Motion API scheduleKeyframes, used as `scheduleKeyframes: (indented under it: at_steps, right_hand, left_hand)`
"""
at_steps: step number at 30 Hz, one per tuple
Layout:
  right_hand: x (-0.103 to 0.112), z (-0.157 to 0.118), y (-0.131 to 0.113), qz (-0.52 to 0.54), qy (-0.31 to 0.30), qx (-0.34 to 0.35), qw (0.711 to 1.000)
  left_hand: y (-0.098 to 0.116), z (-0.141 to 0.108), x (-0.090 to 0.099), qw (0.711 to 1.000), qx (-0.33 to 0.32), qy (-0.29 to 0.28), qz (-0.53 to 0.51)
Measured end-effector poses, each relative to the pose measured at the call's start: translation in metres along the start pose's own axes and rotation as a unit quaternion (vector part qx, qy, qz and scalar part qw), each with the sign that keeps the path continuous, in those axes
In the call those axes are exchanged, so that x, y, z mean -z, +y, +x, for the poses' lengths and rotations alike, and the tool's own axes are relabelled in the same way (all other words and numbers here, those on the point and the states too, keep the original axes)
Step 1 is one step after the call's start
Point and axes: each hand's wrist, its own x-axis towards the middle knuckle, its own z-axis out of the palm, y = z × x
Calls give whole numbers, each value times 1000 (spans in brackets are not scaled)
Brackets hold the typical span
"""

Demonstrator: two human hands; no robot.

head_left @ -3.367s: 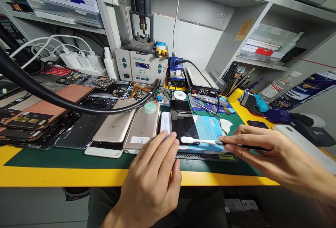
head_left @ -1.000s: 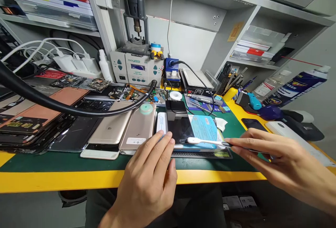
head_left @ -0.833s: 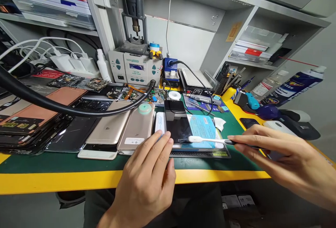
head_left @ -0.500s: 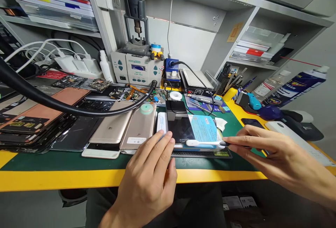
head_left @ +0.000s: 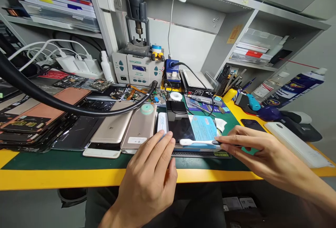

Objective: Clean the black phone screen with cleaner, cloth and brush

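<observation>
The shelf point(head_left: 278, 9) runs past the top and right of the view, and the things in its far corners are too dark to make out. Below it spreads the table point(head_left: 65, 180), yellow under a green mat point(head_left: 65, 164), its left and right ends cut off. At the back stands the station point(head_left: 138, 69), its small print hard to read; a black hose point(head_left: 78, 109) loops from it across the front of the things and leaves at the left edge, hiding parts of a pile of panels point(head_left: 63, 105) and of a gold phone point(head_left: 112, 125).

The left hand point(head_left: 151, 175) lies with its fingers straight and close together, fingertips at the near left corner of a black phone point(head_left: 180, 125). It covers that corner, and whether the palm grips anything cannot be told. The right hand point(head_left: 259, 151) is pinched narrow, thumb and forefinger around the dark handle of a brush point(head_left: 196, 142); the handle's rear end is mostly hidden behind the hand.

The black phone rests on a blue box point(head_left: 206, 128), its left side beside a white strip point(head_left: 162, 123) that the left hand partly covers. The brush lies level across the near edge of phone and box, white back up; its bristles are hidden, so contact cannot be told. Beyond the box sits a crumpled tissue point(head_left: 220, 124)
</observation>
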Motion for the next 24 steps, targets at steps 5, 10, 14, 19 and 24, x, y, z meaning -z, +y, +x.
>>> scheduleKeyframes:
  at_steps: [5, 10, 14, 19, 24]
  right_hand:
    - [6, -4, 2, -8, 5, -18, 1000]
    - [4, -1, 0, -2, -3, -16, 1000]
    - [9, 2, 7, 17, -16, -51, 998]
    - [2, 7, 6, 41, -29, -62, 997]
    - [1, 10, 8, 64, -46, -83, 993]
  left_hand:
    - [1, 0, -2, 1000, -2, 3, 1]
    - [1, -1, -1, 1000, -1, 2, 1]
    - [1, -2, 1, 1000, 1, 2, 0]
    - [1, -1, 0, 1000, 0, 2, 4]
    - [0, 0, 0, 1000, 1, -2, -1]
